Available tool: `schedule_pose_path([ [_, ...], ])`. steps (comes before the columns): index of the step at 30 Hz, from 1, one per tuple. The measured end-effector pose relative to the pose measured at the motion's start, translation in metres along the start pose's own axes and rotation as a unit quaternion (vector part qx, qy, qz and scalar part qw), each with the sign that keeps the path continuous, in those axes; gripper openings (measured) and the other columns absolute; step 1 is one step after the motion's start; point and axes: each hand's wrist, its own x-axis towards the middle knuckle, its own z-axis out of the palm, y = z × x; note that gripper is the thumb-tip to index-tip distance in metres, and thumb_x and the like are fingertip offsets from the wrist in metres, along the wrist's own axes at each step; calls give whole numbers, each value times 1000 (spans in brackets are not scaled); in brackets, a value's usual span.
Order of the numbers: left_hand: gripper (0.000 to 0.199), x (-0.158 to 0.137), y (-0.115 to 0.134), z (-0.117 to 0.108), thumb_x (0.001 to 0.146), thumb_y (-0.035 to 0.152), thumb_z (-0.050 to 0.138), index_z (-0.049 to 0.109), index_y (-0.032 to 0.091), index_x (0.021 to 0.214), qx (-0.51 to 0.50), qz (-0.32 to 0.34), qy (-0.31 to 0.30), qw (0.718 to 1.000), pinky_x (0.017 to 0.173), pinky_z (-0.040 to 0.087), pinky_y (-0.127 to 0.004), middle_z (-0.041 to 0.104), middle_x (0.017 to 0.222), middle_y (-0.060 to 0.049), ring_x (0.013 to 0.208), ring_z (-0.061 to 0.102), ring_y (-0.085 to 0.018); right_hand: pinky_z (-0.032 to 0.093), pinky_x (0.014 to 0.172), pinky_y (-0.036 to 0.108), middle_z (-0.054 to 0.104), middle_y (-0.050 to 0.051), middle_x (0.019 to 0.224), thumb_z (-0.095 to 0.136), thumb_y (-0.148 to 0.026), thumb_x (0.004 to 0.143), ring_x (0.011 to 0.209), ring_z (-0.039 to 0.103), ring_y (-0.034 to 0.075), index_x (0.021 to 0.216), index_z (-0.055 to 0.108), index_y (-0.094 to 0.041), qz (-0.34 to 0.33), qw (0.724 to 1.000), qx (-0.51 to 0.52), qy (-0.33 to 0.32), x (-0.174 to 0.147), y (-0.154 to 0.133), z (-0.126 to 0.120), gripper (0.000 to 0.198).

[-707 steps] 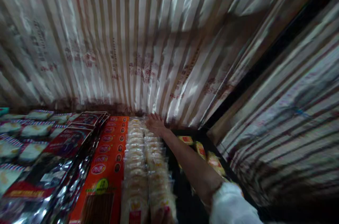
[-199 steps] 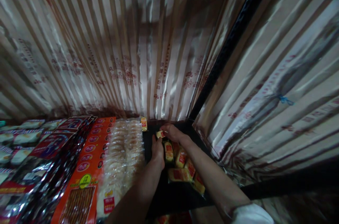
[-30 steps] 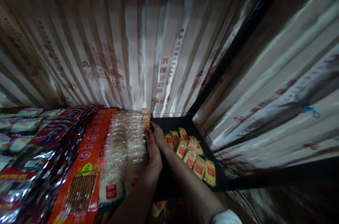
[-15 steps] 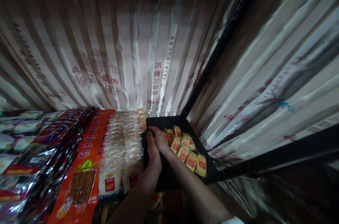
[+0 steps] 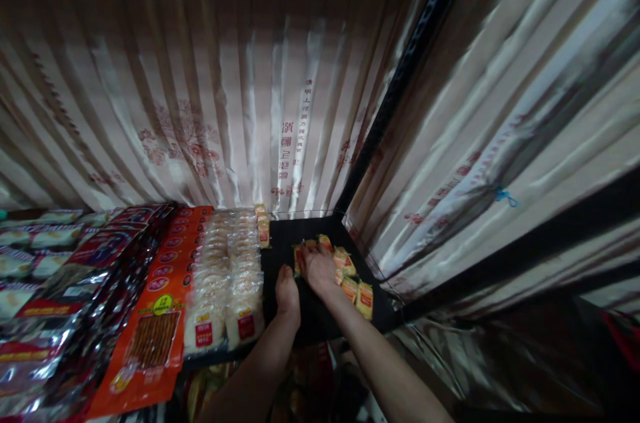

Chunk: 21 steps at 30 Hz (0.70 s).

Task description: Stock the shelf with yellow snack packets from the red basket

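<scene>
My right hand point(image 5: 319, 268) lies over a cluster of small yellow snack packets point(image 5: 344, 260) with red labels. Its fingers are stretched out and spread, touching the tops of the packets at the cluster's left side. Beside it, my left hand point(image 5: 287, 291) hovers above the black shelf point(image 5: 278, 256) with its fingers extended, and nothing shows in it. More yellow packets point(image 5: 365, 300) lie loosely to the right of my right wrist. A short row of similar packets point(image 5: 263, 226) stands at the back left of the bare black part.
Clear-wrapped round pastries point(image 5: 245, 290) stand in two rows to the left. Past them are orange snack bags point(image 5: 160, 303), dark shiny bags point(image 5: 105, 276) and white packets point(image 5: 50, 236). Printed curtains point(image 5: 240, 110) hang behind and at right, with a black post point(image 5: 370, 143) in the corner.
My hands have moved apart. The right hand has gone right onto the yellow packets, while the left has dropped back toward me. The view has shifted slightly.
</scene>
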Motion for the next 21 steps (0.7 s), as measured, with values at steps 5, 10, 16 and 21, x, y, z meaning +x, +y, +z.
schedule_pose_path([
  [5, 34, -10, 15, -3, 88, 29, 39, 55, 17, 115, -58, -66, -18, 996, 82, 53, -30, 59, 123, -11, 111, 58, -19, 38, 87, 38, 68, 14, 91, 43, -20, 87, 102, 52, 29, 99, 67, -17, -25, 999, -34, -35, 0, -11, 4, 27],
  [10, 34, -20, 26, -8, 89, 28, 39, 54, 19, 118, -117, -71, -19, 990, 86, 51, -27, 56, 128, -8, 115, 55, -18, 42, 74, 31, 64, 13, 100, 37, -20, 90, 90, 59, 23, 113, 61, -18, -15, 997, 17, -70, -4, -21, 11, 33],
  [16, 27, -27, 25, -17, 87, 24, 44, 60, 18, 108, -203, -78, -3, 976, 88, 50, -28, 60, 122, -8, 115, 55, -19, 44, 76, 26, 60, 13, 108, 40, -24, 90, 91, 61, 19, 121, 55, -16, 6, 992, 107, -73, -9, -21, 21, 36],
  [21, 23, -28, 24, -21, 86, 24, 45, 60, 20, 104, -225, -90, 12, 970, 90, 49, -28, 57, 127, -6, 119, 52, -19, 45, 86, 27, 62, 14, 106, 53, -20, 81, 97, 59, 21, 123, 53, -10, 38, 979, 195, -43, -13, -16, 26, 43],
])
